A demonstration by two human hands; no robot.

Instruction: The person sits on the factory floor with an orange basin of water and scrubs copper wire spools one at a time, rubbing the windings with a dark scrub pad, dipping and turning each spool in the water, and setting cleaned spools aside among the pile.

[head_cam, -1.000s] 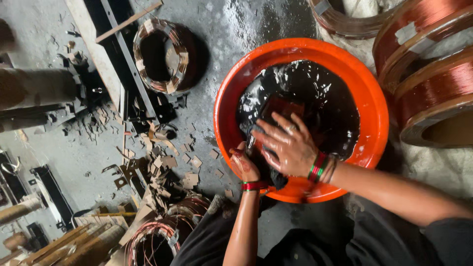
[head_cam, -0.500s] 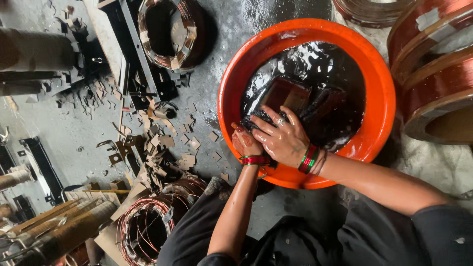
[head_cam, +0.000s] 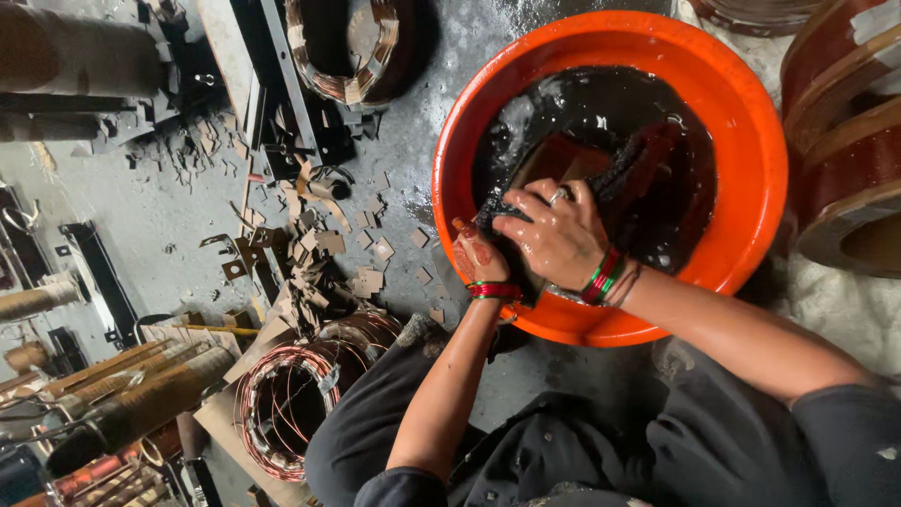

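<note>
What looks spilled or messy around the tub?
Card scraps litter the floor left of the orange tub. Floor beside its rim looks wet. Both hands, left hand and right hand, grip a soaked block.

No packages, labels, signs, screens.

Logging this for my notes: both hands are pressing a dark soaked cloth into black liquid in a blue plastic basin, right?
Not quite: the head view shows the basin is orange, not blue. The left hand and right hand do press a dark soaked cloth into black liquid.

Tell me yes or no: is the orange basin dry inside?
No. The orange basin holds dark liquid, and both hands are in it.
</note>
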